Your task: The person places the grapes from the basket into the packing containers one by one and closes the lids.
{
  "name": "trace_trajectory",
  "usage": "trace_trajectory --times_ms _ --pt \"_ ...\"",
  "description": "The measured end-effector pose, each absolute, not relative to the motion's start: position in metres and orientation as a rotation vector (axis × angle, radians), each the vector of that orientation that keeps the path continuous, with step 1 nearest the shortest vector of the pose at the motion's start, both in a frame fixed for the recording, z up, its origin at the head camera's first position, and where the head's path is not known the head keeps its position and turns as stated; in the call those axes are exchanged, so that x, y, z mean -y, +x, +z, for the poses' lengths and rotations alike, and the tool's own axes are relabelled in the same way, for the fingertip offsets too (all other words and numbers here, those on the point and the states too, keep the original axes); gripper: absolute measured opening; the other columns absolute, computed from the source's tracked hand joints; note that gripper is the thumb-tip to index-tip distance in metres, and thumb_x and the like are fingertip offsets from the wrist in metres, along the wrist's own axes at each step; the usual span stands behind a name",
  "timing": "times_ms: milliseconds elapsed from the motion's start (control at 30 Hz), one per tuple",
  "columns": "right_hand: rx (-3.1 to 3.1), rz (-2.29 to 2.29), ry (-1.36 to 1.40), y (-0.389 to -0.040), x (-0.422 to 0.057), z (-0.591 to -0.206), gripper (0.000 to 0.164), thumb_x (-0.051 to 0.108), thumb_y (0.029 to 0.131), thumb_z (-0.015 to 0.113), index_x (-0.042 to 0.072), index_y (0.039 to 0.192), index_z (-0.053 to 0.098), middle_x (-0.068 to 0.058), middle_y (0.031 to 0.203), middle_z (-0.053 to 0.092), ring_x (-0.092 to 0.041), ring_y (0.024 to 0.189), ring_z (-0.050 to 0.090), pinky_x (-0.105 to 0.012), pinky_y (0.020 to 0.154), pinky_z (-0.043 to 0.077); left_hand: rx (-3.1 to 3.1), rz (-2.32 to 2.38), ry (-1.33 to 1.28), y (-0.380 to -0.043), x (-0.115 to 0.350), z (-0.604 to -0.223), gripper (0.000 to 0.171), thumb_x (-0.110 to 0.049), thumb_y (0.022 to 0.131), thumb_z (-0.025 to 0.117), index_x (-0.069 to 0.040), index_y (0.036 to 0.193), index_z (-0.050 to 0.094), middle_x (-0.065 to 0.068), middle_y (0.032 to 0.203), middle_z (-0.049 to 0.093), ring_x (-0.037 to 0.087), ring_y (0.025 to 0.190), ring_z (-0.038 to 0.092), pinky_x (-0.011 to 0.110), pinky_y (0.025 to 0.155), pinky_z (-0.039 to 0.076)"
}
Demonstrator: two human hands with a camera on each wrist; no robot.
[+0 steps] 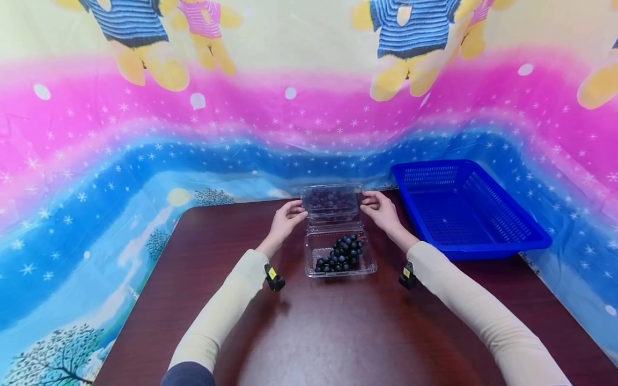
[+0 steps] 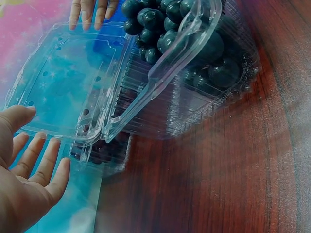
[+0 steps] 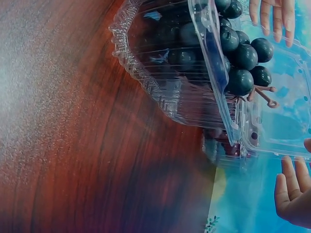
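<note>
A clear plastic clamshell container [image 1: 311, 274] sits on the table, a bunch of dark grapes [image 1: 343, 253] in its base. Its hinged lid [image 2: 68, 82] stands raised at the far side. My left hand [image 1: 287, 220] holds the lid's left edge, thumb on one face and fingers at the other in the left wrist view. On the opposite edge, my right hand [image 1: 381, 212] grips the lid between thumb and fingers. Brown stem ends [image 3: 265, 94] poke out from the grapes in the right wrist view.
Behind the raised lid is another clear container [image 2: 116, 158] with dark fruit, seen partly through the plastic. A blue perforated basket [image 1: 483, 246] stands at the back right. Patterned cloth [image 1: 289, 123] hangs behind the dark wooden table [image 1: 347, 332].
</note>
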State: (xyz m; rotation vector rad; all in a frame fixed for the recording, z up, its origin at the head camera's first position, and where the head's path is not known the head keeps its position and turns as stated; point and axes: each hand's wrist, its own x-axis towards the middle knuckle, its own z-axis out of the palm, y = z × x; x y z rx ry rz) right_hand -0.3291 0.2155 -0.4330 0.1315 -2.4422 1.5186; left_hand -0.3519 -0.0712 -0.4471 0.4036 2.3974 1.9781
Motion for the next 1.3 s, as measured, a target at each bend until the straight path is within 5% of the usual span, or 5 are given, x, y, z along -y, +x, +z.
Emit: trace_trajectory --times_ms 200,533,967,1300 --pt "2.446 1.49 0.133 -0.329 -0.215 -0.43 0.039 0.01 0.087 0.064 0.003 0.125 0.055 -0.018 0.107 0.063 -0.03 0.095 0.061 -0.031 0.077 0.05 -2.438 1.985 0.425 -0.353 0.07 -0.446 0.045 -0.015 0.086 0.066 -0.007 0.128 0.054 0.018 0.113 0.062 0.028 0.099 0.06 0.035 0.088 0.049" --pt "2.442 1.484 0.14 -0.33 -0.216 -0.424 0.037 0.014 0.088 0.064 0.007 0.123 0.055 -0.016 0.108 0.062 -0.03 0.097 0.061 -0.04 0.082 0.05 -2.42 1.994 0.434 -0.354 0.07 -0.436 0.044 -0.017 0.087 0.066 -0.008 0.128 0.054 0.02 0.115 0.061 0.032 0.103 0.059 0.038 0.09 0.048" --pt "2.416 1.424 0.158 -0.332 -0.216 -0.42 0.033 0.014 0.088 0.063 0.006 0.12 0.059 -0.015 0.106 0.064 -0.028 0.093 0.062 -0.027 0.072 0.048 -2.483 1.995 0.468 -0.356 0.069 -0.432 0.039 -0.016 0.086 0.066 -0.007 0.124 0.058 0.018 0.111 0.063 0.029 0.098 0.061 0.036 0.085 0.049" --pt "2.418 1.374 0.178 -0.327 -0.218 -0.418 0.029 0.019 0.091 0.06 0.005 0.116 0.061 -0.014 0.108 0.064 -0.026 0.092 0.061 -0.034 0.076 0.048 -2.524 1.972 0.498 -0.356 0.071 -0.431 0.037 -0.016 0.087 0.065 -0.005 0.122 0.059 0.014 0.11 0.064 0.026 0.098 0.061 0.035 0.084 0.049"
